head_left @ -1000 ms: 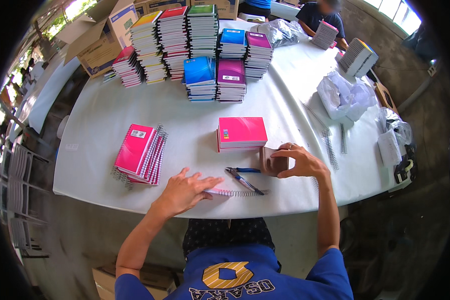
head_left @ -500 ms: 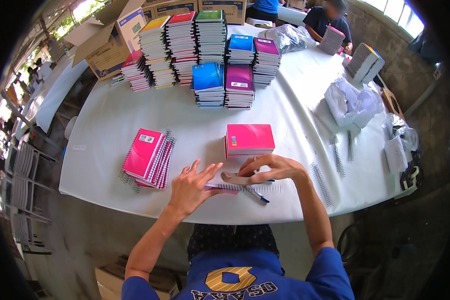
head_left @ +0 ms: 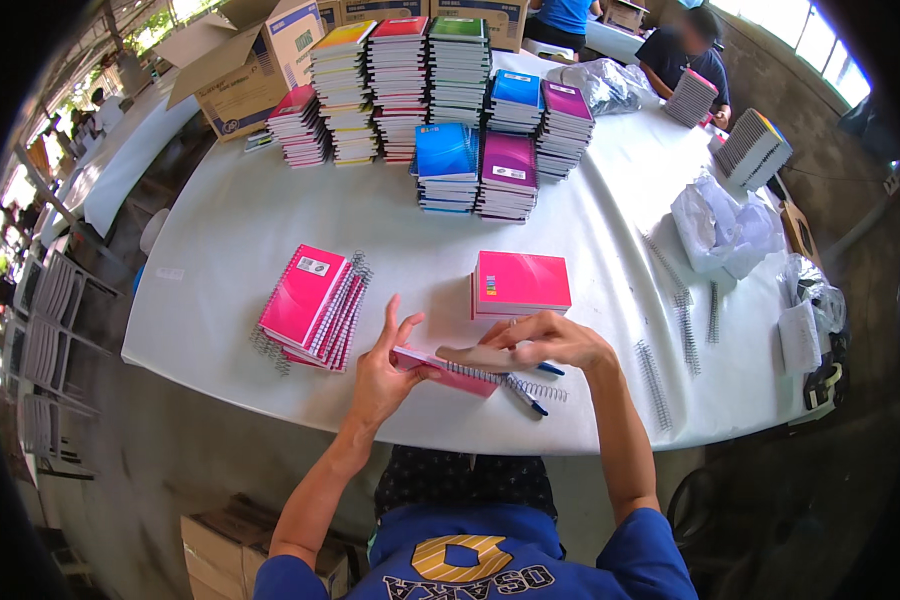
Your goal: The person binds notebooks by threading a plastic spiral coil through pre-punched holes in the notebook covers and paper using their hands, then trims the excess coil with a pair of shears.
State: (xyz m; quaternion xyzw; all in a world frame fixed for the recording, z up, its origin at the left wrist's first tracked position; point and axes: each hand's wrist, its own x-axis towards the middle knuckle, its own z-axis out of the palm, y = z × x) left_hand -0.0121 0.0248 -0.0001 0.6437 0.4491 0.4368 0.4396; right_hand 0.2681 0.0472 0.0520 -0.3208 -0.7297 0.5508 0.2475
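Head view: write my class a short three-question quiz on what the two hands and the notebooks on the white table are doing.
1. True or false: the left hand and right hand both touch the pink notebook at the table edge.
2. Which lies right of that notebook, by the right hand?
A. a blue pen
B. a red cup
C. a yellow ruler
3. Fill in: the fanned pile of pink notebooks lies to the person's ____.

Key: 1 true; 2 A; 3 left.
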